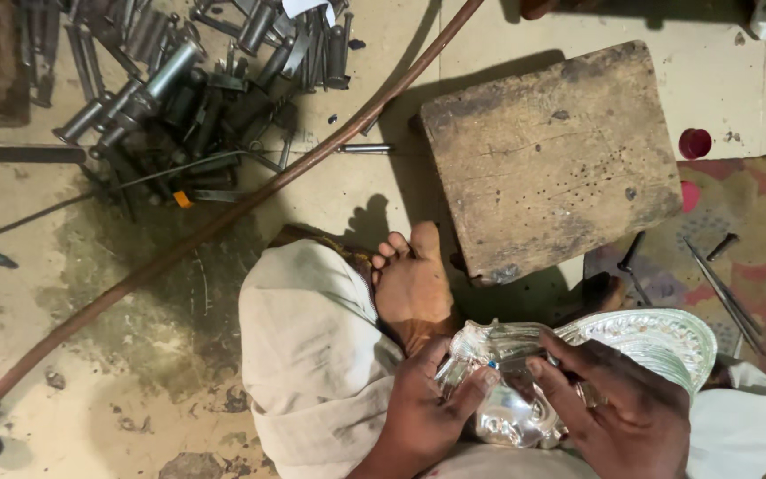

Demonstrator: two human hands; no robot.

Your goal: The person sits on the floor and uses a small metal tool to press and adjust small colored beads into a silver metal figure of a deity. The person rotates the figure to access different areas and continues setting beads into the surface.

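Now I see both hands closed around a shiny embossed silver metal piece point(507, 390) held low over my lap. My left hand point(423, 412) grips its left side, thumb lying across the front and fingers wrapped behind. My right hand point(618, 404) clasps the right side, fingertips point(538, 365) pressing on the top face. So the piece sits between the 2 grips, its ornate scalloped rim point(667, 333) fanning out beyond my right hand. Just beyond it rests a bare foot point(411, 279), beside a worn wooden block point(551, 155). Well apart, upper left, lies a pile of grey steel punches point(179, 80) on the stained floor point(152, 355).
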